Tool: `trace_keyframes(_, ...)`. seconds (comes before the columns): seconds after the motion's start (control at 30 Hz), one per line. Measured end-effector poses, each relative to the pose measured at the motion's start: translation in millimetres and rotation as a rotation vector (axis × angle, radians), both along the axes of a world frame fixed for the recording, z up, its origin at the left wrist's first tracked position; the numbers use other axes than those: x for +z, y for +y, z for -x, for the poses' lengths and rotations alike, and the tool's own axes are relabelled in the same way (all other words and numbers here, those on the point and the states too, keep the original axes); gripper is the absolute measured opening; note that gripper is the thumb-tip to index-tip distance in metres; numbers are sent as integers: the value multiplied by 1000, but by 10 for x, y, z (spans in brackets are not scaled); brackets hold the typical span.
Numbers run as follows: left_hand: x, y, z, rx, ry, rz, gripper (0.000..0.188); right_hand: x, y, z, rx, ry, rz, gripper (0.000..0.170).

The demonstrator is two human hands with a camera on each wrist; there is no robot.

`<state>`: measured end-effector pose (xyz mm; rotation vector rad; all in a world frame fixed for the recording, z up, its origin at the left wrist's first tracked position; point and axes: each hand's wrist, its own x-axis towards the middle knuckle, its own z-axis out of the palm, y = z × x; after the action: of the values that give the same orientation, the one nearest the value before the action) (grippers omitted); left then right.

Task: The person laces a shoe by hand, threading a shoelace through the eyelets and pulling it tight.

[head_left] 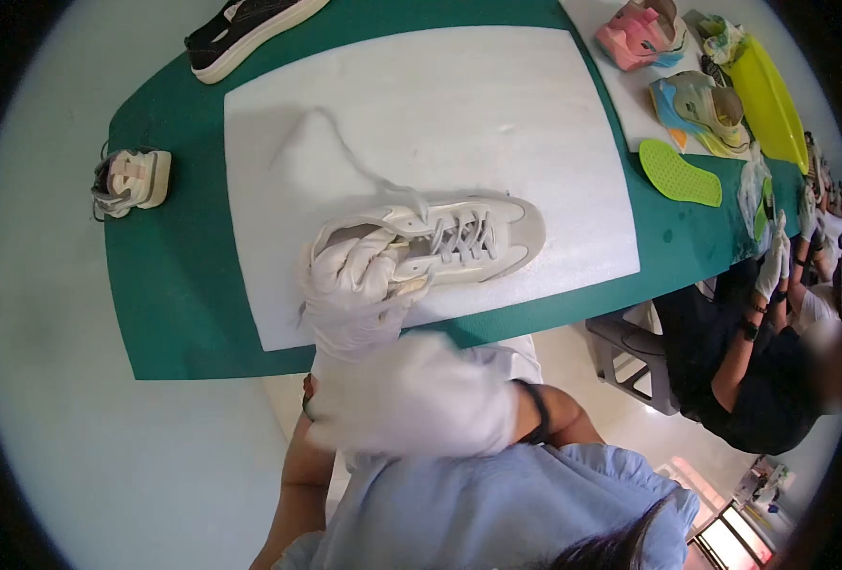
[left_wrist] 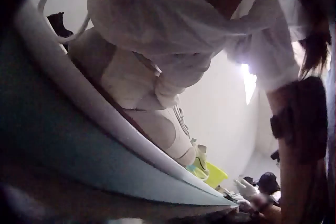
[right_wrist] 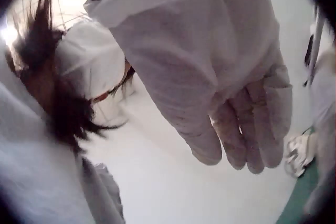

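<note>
A cream lace-up sneaker [head_left: 511,237] lies on its sole on a white board, toe to the right. My gloved left hand [head_left: 350,285] grips it at the heel and collar, covering much of that end. In the left wrist view, the gloved left hand [left_wrist: 152,29] is above the pale sneaker [left_wrist: 155,129]. One loose grey lace [head_left: 354,157] trails from the sneaker across the board. My gloved right hand [head_left: 411,399], blurred, is near my body, away from the sneaker. Its fingers [right_wrist: 257,124] hang loosely extended in the right wrist view, holding nothing.
The white board [head_left: 421,104] lies on a green table [head_left: 179,304]. A black shoe [head_left: 250,33] and a small sneaker [head_left: 131,182] stand left. On the right are a pink shoe [head_left: 635,38], a multicoloured shoe [head_left: 697,109], a green insole [head_left: 678,173] and a yellow-green basin [head_left: 768,100]. Another person sits there.
</note>
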<state>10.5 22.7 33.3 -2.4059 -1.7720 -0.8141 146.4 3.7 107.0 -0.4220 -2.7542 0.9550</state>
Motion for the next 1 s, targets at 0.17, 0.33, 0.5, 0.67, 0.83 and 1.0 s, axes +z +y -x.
trace_keyframes(0.17,165,-42,0,-1,-29,65,40,-250,460,-695,-748,315,-56,15)
trace_keyframes(0.33,14,-62,29,-65,-156,-13,35,-164,691,-677,-816,218,53,28)
trace_keyframes(0.5,-85,-103,57,-118,-67,-102,25,-166,825,-627,-747,45,-48,24)
trace_keyframes(0.67,-8,-78,2,-58,-119,-42,20,-133,910,-723,-648,50,-49,8)
trace_keyframes(0.83,-17,-71,30,-99,-85,-25,18,-139,973,-809,-502,103,-75,8)
trace_keyframes(1.0,38,-87,7,-46,-145,28,20,-308,976,-822,-615,239,206,6)
